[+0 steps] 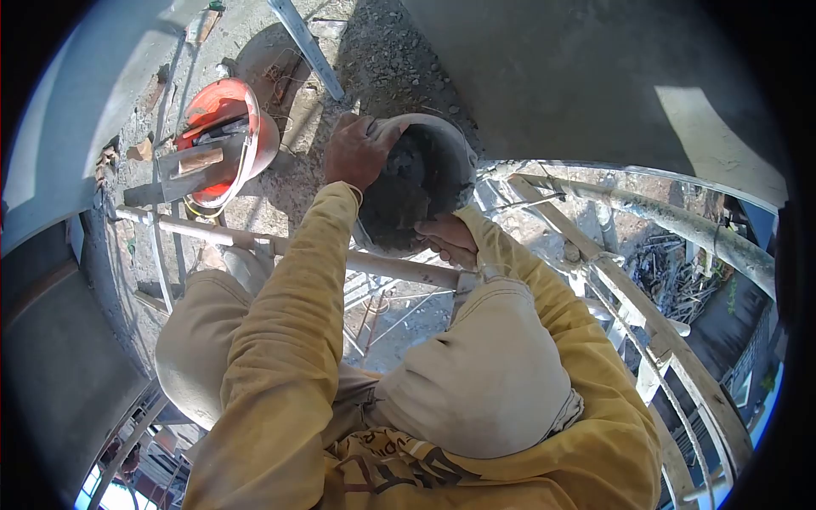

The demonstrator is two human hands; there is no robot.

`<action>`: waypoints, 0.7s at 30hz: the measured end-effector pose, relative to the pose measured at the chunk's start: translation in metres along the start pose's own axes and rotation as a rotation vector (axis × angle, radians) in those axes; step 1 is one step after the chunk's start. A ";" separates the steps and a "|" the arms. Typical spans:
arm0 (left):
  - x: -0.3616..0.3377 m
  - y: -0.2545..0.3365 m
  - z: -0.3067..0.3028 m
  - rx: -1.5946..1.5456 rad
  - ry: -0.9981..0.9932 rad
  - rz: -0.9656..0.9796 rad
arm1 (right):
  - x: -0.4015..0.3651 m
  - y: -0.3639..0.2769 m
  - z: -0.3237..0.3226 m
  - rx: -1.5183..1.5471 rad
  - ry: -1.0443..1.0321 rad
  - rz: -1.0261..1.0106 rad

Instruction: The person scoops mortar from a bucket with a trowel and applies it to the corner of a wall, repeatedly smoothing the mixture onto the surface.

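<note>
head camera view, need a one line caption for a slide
Left hand gripping the rim of a round grey bucket, right hand at its near side, red plastic bucket off to the left

A round bucket (pixel 459 144), its pale rim smeared grey, shows its open mouth and dark grey contents (pixel 395 204) beyond a horizontal pole (pixel 408 269), left hand (pixel 355 151) gripping the rim, right hand (pixel 452 238) at the near right side.

Lighting: bright daylight; hard sun patches on the ground and on the wall (pixel 569 76), otherwise in grey shade. Shadows: dark, crisp-edged, beside the red bucket (pixel 265 136); dim interior in the grey bucket (pixel 463 153). Distortion: strong fisheye curvature, black vignetted corners. Focus: sleeves fairly sharp.
</note>
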State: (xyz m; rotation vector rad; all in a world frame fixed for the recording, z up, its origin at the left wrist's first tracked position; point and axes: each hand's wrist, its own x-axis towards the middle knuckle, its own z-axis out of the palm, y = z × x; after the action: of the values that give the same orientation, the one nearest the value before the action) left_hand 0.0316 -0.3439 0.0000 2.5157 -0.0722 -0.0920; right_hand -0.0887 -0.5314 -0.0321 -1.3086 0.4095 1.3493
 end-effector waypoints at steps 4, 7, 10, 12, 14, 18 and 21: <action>0.001 0.012 -0.012 0.031 -0.117 0.025 | -0.002 0.011 -0.033 -0.051 -0.009 0.237; -0.003 0.021 -0.006 0.017 -0.123 -0.006 | -0.012 0.010 -0.057 -0.133 0.042 0.279; -0.005 0.025 -0.004 0.013 -0.063 -0.040 | -0.005 0.003 -0.068 -0.389 0.148 0.204; 0.000 0.023 -0.002 0.026 -0.076 -0.048 | 0.004 0.009 -0.074 -0.792 0.289 0.084; -0.007 0.022 0.004 0.037 -0.098 -0.065 | 0.005 0.020 -0.076 -1.194 0.410 -0.037; -0.005 0.016 0.000 0.016 -0.019 -0.017 | -0.013 -0.015 -0.033 -0.980 0.252 0.234; -0.001 -0.002 0.000 -0.002 0.003 -0.050 | -0.024 -0.032 -0.006 -0.866 0.150 0.150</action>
State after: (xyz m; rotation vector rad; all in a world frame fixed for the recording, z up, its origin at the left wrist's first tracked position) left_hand 0.0306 -0.3420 -0.0008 2.5164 -0.0086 -0.1084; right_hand -0.0651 -0.5385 -0.0001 -2.1262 -0.0031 1.6339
